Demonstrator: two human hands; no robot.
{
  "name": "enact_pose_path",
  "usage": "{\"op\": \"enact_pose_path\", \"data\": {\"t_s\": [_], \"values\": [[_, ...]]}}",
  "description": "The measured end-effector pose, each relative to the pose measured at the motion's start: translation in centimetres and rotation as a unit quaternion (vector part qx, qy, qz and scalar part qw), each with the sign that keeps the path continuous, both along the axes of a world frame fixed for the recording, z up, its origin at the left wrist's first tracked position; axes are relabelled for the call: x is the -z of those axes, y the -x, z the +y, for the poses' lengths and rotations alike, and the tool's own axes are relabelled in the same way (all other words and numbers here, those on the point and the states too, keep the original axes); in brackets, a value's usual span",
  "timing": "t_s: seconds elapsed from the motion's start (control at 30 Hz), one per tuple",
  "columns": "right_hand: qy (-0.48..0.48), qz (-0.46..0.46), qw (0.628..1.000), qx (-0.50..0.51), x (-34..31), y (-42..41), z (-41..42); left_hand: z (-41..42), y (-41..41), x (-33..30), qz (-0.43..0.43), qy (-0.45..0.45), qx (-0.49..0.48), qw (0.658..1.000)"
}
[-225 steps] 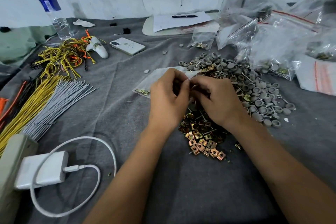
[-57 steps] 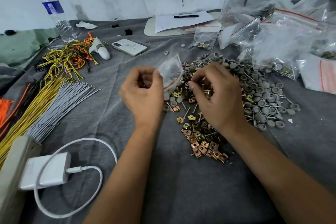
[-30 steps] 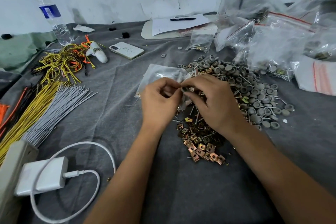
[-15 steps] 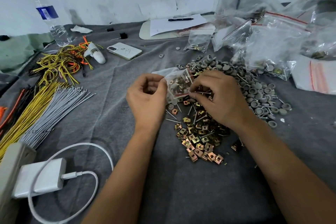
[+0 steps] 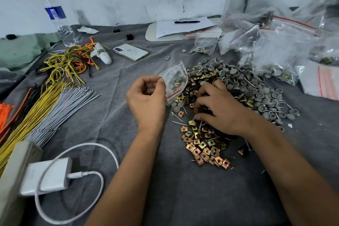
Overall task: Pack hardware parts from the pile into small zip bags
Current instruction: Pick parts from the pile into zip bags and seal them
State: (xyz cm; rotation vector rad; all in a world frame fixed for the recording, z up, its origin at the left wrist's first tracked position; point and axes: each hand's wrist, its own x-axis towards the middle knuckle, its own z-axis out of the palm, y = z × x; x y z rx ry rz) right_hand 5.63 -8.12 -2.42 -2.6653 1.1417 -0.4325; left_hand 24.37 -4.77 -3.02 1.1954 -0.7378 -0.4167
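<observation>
My left hand (image 5: 146,99) pinches the edge of a small clear zip bag (image 5: 176,80) with a red strip, held up over the grey cloth; a few grey caps and a brass clip show inside it. Right of the bag lies the pile of hardware: grey round caps (image 5: 256,90), brass square clips (image 5: 203,145) and thin screws. My right hand (image 5: 218,108) is down on the middle of that pile, fingers curled among the clips and screws; what the fingertips hold is hidden.
Filled zip bags (image 5: 278,42) heap at the back right. A phone (image 5: 130,52), a water bottle (image 5: 58,20) and a clipboard with pen (image 5: 183,27) lie behind. Wire bundles (image 5: 45,108) spread on the left, a charger with cable (image 5: 49,176) at front left.
My right hand has dropped from the bag's mouth down into the pile. The left hand still holds the bag, now slightly higher and to the left.
</observation>
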Motion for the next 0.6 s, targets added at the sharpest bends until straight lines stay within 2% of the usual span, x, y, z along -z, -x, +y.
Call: {"op": "enact_pose_path", "data": {"t_s": [0.13,0.2,0.3,0.4,0.5,0.6], "values": [[-0.011,0.046,0.999,0.003,-0.3,-0.2,0.4,0.1,0.1,0.0,-0.006,-0.006,0.007,1.0],[0.007,0.036,0.999,0.01,-0.2,-0.5,0.6,0.0,0.1,0.2,-0.009,-0.014,0.016,1.0],[0.013,-0.115,0.992,0.047,-0.4,-0.5,0.7,-0.2,0.5,0.4,-0.03,-0.032,0.043,0.998],[0.034,-0.256,0.961,0.1,-0.6,-0.2,0.5,0.1,1.1,0.5,-0.081,-0.048,0.092,0.991],[0.078,-0.312,0.942,0.099,-0.8,0.2,0.4,0.4,1.8,0.6,-0.14,-0.053,0.127,0.98],[0.093,-0.296,0.948,0.064,-0.7,0.1,0.5,0.6,2.4,0.5,-0.167,-0.06,0.142,0.974]]}}
